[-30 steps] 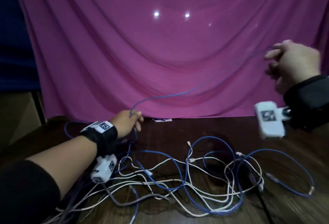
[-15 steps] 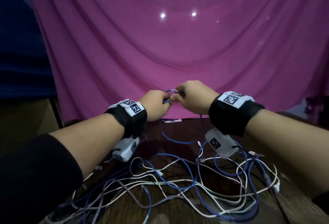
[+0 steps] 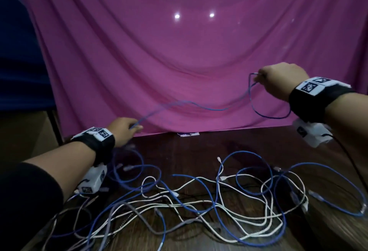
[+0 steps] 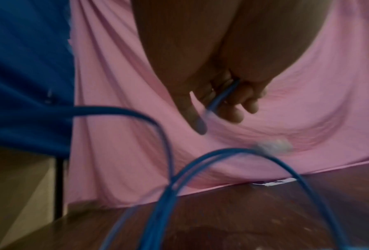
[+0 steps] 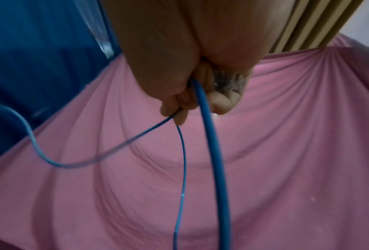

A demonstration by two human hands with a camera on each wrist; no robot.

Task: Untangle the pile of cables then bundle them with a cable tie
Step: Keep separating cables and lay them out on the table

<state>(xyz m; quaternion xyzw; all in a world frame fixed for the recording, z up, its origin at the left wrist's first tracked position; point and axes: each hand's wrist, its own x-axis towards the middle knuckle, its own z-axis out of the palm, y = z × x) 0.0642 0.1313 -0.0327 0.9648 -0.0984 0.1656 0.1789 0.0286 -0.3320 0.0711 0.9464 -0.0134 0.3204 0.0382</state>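
A blue cable [image 3: 199, 105] hangs in the air between my two hands, in front of the pink cloth. My left hand [image 3: 127, 129] holds it low at the left, just above the table; in the left wrist view the blue cable [image 4: 219, 97] runs between the curled fingers of the left hand [image 4: 222, 104]. My right hand [image 3: 278, 79] is raised at the right and grips a folded loop of the same cable; the blue cable [image 5: 207, 135] hangs down from the right hand [image 5: 192, 101]. A tangled pile of blue, white and grey cables [image 3: 199, 201] lies on the table.
The dark wooden table [image 3: 189, 151] reaches back to a hanging pink cloth [image 3: 179, 61]. A small white tag [image 3: 188, 134] lies at the cloth's foot. A dark blue cloth [image 3: 18, 51] hangs at the left. Black wires run from my wrist cameras.
My hands were together at the middle half a second ago. They have drawn apart: the right one up and to the right, the left one down and to the left, with the blue cable stretched between them.
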